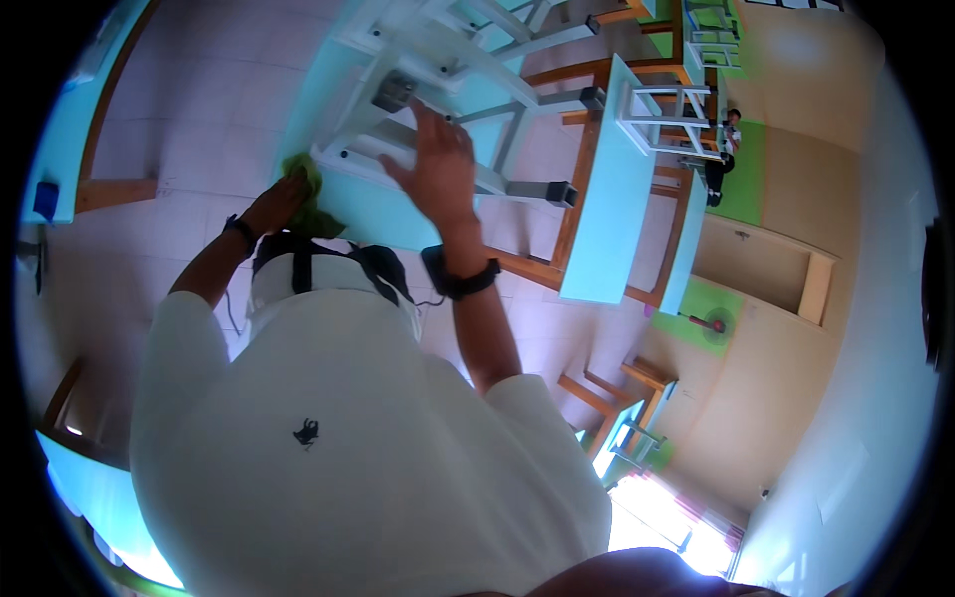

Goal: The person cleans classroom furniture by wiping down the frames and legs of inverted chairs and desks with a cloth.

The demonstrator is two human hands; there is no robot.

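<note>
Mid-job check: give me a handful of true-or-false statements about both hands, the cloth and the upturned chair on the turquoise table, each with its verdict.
1. The left hand holds a crumpled green cloth. True.
2. The right hand holds a spray bottle. False: it holds nothing and lies flat and open against the white metal chair frame.
3. The white metal chair frame stands upright on the floor. False: it lies upturned on the turquoise table top, legs up.
4. Both wrists wear dark bands. True.
5. The green cloth is pressed near the edge of the turquoise table top. True.
6. The floor is dark carpet. False: it is pale tile.
</note>
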